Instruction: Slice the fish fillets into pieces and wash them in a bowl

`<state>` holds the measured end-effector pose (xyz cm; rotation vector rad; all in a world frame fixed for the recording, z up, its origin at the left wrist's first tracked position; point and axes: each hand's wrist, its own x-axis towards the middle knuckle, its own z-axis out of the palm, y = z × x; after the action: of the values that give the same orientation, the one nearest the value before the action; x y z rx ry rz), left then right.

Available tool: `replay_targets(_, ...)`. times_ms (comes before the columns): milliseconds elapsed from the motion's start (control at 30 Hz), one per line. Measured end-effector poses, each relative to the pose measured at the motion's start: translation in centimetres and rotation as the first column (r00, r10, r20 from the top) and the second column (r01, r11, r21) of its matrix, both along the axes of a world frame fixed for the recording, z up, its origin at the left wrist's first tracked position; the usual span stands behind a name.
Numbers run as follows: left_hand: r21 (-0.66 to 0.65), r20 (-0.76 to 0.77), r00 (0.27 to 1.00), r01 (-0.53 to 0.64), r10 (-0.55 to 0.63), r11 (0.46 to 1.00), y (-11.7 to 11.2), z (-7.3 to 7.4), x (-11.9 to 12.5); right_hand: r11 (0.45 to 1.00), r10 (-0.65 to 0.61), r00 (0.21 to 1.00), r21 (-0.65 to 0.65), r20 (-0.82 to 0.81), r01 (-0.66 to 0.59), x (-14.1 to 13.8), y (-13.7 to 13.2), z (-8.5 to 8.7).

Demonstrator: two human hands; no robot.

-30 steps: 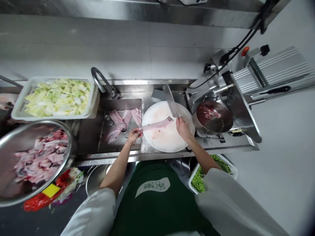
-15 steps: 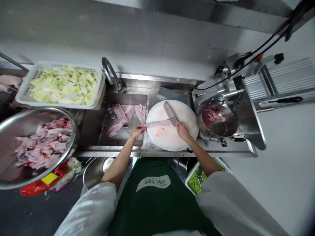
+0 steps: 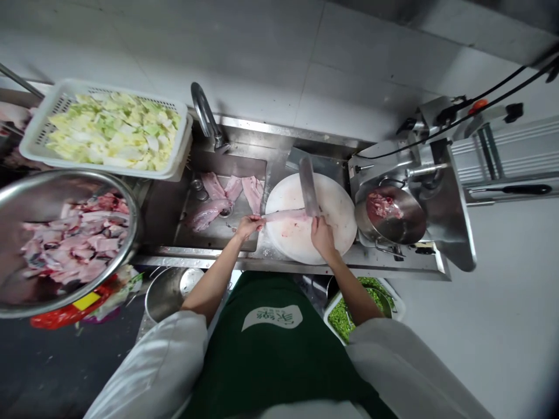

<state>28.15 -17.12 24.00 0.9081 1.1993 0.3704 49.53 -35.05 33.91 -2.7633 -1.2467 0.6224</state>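
Observation:
On a round white cutting board [image 3: 297, 247] lies a long pale pink fish fillet [image 3: 286, 216]. My left hand [image 3: 250, 226] pinches its left end at the board's edge. My right hand [image 3: 322, 235] is closed round the handle of a cleaver [image 3: 308, 186], whose broad blade points away from me and meets the fillet's right end. The handle itself is hidden in my fingers. In the sink [image 3: 236, 241], left of the board, lie several more fish fillets [image 3: 211, 214].
A large steel bowl [image 3: 133, 233] of fish pieces and a white basket [image 3: 186, 116] of chopped cabbage stand on the left. A faucet [image 3: 205, 113] rises behind the sink. Right of the board is a steel pot [image 3: 404, 230] with meat scraps. Below sits a basket of green vegetables [image 3: 345, 320].
The cleaver blade has swung to point more straight away from me, its far end lifted, as my right hand turned. My left hand still holds the fillet's end. The camera view has shifted slightly.

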Motion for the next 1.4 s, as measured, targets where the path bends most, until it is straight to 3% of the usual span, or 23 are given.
replay_targets(100,-0.004,0.004,1.0,0.006,-0.006,1.0,0.0,0.2,0.0,0.993,0.003,0.996,-0.113,-0.092,-0.013,-1.0,0.0,-0.1)
replay_targets(267,0.005,0.017,1.0,0.011,-0.011,1.0,0.0,0.5,0.2,1.0,0.003,1.0,-0.007,0.005,-0.003,-2.4,0.3,0.3)
replay_targets(400,0.011,0.023,0.999,0.041,-0.041,0.999,-0.2,0.7,0.1,0.991,0.028,0.995,-0.129,-0.096,-0.041,-3.4,0.7,0.9)
replay_targets(533,0.001,-0.003,0.998,0.069,-0.069,0.998,-0.4,0.7,0.0,1.0,0.017,1.0,-0.006,-0.008,-0.017,-4.4,1.0,1.2)
replay_targets(600,-0.006,-0.013,0.998,0.067,-0.067,0.998,-0.5,0.5,0.0,1.0,0.006,1.0,-0.013,-0.007,-0.006,-5.1,1.1,1.0)
replay_targets(733,-0.021,-0.022,0.997,0.074,-0.075,0.997,-0.7,0.2,-0.1,0.984,0.079,0.992,-0.15,-0.101,-0.094,-5.6,0.9,0.9)
replay_targets(900,-0.004,-0.001,0.995,0.097,-0.097,0.995,-1.6,-0.4,0.1,0.997,0.07,0.997,-0.04,-0.01,-0.07,-6.6,1.5,1.8)
replay_targets(1033,0.042,-0.005,0.992,0.128,-0.127,0.991,-2.4,-0.8,0.3,0.988,0.098,0.989,-0.11,-0.112,-0.111,-8.2,2.4,1.1)
replay_targets(1167,0.063,-0.041,0.981,0.193,-0.191,0.979,-2.5,-1.9,-1.0,0.977,0.123,0.986,-0.163,-0.117,-0.141,-7.6,2.1,1.3)
replay_targets(1233,0.157,-0.108,0.989,0.117,-0.1,0.981,-2.6,-2.7,-2.2,0.986,0.126,0.99,-0.103,-0.069,-0.132,-7.5,1.8,1.6)
replay_targets(1300,0.308,-0.141,0.983,-0.072,0.12,0.949,-3.0,-3.4,-3.3,0.994,0.113,0.993,-0.002,-0.022,-0.113,-8.2,1.8,1.4)
replay_targets(1367,0.406,-0.064,0.963,-0.214,0.262,0.888,-4.0,-4.0,-3.5,0.995,0.097,0.995,0.024,-0.024,-0.096,-9.4,2.2,0.6)
replay_targets(1400,0.424,0.0,0.968,-0.226,0.25,0.877,-4.6,-4.2,-3.3,0.995,0.099,0.994,0.007,-0.043,-0.098,-10.0,2.5,0.1)
